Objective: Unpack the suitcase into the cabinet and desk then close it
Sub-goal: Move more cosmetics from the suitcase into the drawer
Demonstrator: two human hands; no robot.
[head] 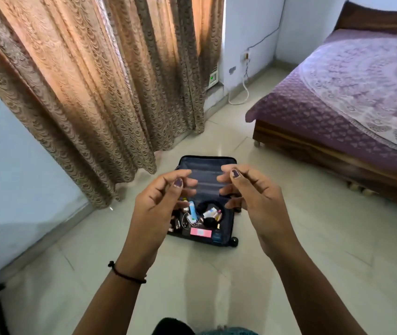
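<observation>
Suitcase [227,223] lies open on the tiled floor, between the curtain [83,93] on the left and the bed [349,93] on the right. Its near half is crowded with small things, a pink box [200,232] among them. Unpacking looks barely begun, I'd say; next comes stooping to lift something out. Left hand [158,204] and right hand [248,194] hover above it, apart, fingers [183,174] loosely curled, pinching nothing.

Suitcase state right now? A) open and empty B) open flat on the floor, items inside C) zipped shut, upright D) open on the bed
B: the suitcase lies open on the floor tiles, small items in its near half; the bed stands apart at right.
</observation>
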